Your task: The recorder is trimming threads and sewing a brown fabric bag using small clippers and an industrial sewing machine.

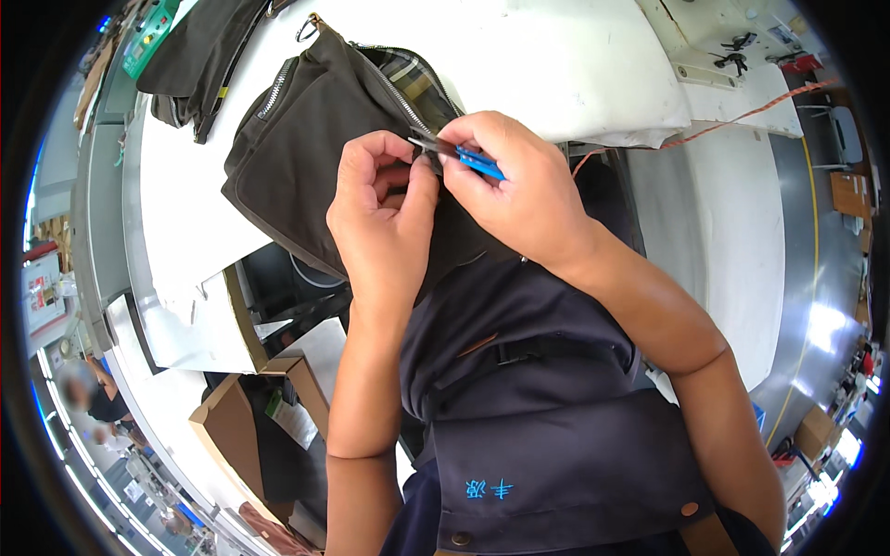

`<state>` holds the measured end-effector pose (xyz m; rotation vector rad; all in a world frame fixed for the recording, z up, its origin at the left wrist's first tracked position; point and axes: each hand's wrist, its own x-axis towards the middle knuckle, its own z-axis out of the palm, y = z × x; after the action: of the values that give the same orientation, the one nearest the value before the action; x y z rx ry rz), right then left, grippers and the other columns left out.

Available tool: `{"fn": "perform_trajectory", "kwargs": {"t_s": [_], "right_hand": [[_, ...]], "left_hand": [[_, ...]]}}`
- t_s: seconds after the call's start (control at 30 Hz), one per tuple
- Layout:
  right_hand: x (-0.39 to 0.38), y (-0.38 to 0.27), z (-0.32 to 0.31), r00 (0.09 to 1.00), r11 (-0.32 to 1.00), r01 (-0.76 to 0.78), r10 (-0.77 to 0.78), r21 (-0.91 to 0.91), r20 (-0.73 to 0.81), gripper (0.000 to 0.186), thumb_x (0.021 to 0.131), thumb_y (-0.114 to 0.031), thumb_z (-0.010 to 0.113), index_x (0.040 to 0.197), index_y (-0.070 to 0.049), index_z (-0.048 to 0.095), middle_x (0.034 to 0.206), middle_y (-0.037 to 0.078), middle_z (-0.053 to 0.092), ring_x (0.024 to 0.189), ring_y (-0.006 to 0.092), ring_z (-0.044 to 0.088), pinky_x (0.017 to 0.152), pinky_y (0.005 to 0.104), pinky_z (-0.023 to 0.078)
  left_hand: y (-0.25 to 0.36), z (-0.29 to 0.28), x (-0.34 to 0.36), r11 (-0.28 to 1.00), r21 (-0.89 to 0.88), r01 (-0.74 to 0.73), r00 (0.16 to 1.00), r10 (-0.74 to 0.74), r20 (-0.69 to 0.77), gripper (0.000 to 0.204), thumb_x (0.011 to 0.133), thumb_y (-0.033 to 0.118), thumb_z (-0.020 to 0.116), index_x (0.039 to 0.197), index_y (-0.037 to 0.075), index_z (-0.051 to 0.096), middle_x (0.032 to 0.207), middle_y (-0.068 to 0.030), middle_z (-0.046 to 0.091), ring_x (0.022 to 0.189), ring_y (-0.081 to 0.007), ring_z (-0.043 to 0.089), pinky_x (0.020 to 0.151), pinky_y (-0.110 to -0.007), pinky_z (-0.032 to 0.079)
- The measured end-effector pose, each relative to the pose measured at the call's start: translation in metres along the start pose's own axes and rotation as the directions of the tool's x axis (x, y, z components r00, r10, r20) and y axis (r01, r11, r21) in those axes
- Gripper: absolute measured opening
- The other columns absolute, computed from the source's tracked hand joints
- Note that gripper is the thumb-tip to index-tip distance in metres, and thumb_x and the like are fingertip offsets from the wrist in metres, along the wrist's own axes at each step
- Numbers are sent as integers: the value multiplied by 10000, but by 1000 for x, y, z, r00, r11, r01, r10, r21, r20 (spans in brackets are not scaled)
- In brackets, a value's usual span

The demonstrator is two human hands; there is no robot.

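While the right hand (514,181) grips a small pair of blue-handled snips (480,163), fingers wrapped round the handle, its blades point toward the left hand (385,208). The left thumb and forefinger curl close together just beside those blades, at the dark bag (297,162); whether they pinch cloth or thread I cannot tell. The bag lies across the near edge of the white bench (556,56), part of it reaching over that edge toward the person. Its zipped opening gapes along the side away from the left edge, showing plaid lining (408,74). A second dark bag (199,60) lies at the bench's left edge, toward the far side. An orange cord (742,118) passes by the near right corner.
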<state>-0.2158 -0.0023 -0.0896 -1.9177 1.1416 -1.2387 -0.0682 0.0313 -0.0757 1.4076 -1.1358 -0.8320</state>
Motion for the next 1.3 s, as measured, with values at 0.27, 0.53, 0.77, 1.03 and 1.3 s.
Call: {"fn": "perform_trajectory", "kwargs": {"t_s": [0.27,0.53,0.77,1.03,1.3], "right_hand": [[-29,6,3,985,983,163,-167,80,41,382,838,-7,759,1217,-48,732,1046,83,691,775,247,710,672,346,581],[-38,9,-1,965,972,234,-237,36,114,345,796,-9,783,1136,-52,745,1099,58,664,793,223,704,663,335,578],[-10,9,-1,997,986,66,-61,153,-40,218,918,-78,751,1121,-20,700,980,146,729,791,282,714,703,342,578],[12,11,-2,960,961,275,-272,-42,68,175,911,-111,748,1051,-35,677,914,132,734,739,316,706,661,374,564],[26,4,-18,972,976,-204,192,76,133,156,971,-165,731,1037,-28,695,836,146,712,686,265,680,641,366,539]], "left_hand": [[-1,-12,-1,995,-68,73,996,-69,56,133,1033,-4,643,1152,-38,692,962,-39,723,857,-81,685,775,-237,567],[21,-21,18,944,327,47,991,-84,101,204,949,139,786,1033,-47,781,904,-61,724,771,-93,653,659,-245,536],[18,-37,26,918,42,393,896,-393,209,207,968,188,780,1062,3,783,697,38,607,570,-21,451,499,-191,309],[13,-37,28,936,-19,352,899,-333,283,182,979,179,771,1062,17,784,716,46,618,598,-21,470,534,-200,328],[10,-39,27,928,-4,372,893,-356,274,169,988,165,756,1062,14,777,743,44,635,611,-33,490,552,-213,351]]}}
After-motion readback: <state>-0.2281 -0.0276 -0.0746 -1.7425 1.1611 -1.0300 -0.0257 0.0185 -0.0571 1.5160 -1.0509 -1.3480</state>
